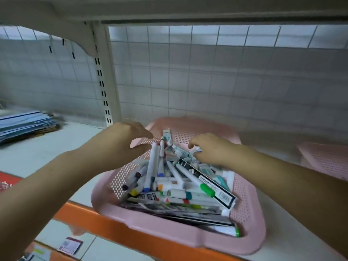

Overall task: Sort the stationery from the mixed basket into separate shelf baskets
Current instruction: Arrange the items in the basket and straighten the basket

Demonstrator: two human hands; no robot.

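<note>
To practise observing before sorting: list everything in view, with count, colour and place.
mixed basket: one, pink, shelf centre
markers: many, white, coloured caps, in mixed basket
long box: one, black, across the pile
small boxes: several, white-teal, basket's far end
second basket: one, pink, right, partly seen
paper stack: one, blue, shelf left
shelf: one, white, orange front edge
wire grid: one, white, behind shelf
card: one, white-red, below, lower left
left grip: one, bare, over basket's far left, empty
right grip: one, bare, among small boxes, hold unclear

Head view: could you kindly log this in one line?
left hand: open above markers | right hand: on small boxes | basket: full
</note>
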